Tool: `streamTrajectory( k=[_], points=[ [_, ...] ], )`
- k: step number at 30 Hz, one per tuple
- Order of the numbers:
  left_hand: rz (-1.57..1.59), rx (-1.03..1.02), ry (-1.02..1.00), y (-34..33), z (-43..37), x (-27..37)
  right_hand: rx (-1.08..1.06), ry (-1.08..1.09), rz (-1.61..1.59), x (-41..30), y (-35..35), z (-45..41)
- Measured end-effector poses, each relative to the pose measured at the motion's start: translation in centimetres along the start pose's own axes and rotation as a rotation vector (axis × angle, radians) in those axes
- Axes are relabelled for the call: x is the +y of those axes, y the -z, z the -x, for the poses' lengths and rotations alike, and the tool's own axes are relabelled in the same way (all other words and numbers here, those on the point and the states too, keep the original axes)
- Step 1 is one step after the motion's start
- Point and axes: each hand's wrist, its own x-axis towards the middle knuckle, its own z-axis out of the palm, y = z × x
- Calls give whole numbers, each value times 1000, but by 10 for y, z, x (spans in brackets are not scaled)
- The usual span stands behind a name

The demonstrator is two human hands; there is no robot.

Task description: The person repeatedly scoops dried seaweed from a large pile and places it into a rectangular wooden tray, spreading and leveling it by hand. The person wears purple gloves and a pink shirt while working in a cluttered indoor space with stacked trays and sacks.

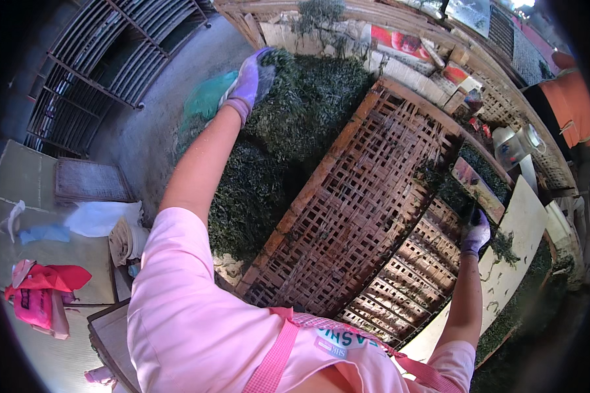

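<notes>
My left hand [246,84], in a purple glove, reaches to the far left edge of a big heap of dark green, stringy plant material [295,108]. Its fingers touch the heap but are blurred and partly hidden. A green translucent sheet or bag [209,96] lies just left of that wrist. Over on the right, my right hand [476,233], in a pale purple glove, is against a dark clump of the same greens [455,191], with its fingers hidden. Under that clump lies a woven bamboo tray [354,211] in a wooden frame, tilted across the middle.
Beside my right arm is a pale board [506,275] with scattered green bits. Clear plastic containers [518,142] stand beyond the tray. A person in orange [570,105] is at the far right. Metal racks [113,54] stand upper left; pink bags [39,294] lie on a surface at lower left.
</notes>
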Motion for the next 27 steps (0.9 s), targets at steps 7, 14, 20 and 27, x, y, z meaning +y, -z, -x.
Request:
streamTrajectory(
  k=[7,14,20,27],
  points=[
    [-432,-126,96,-47,-45,96,-114,39,50,37,-22,-17],
    [287,-812,-118,-187,-14,161,-290,152,-167,-67,55,-18],
    [-287,-547,-645,-375,131,137,-268,50,-1563,-123,133,-43],
    [-1278,-906,-975,-416,186,-60,-122,252,-23,11,95,-40]
  ],
)
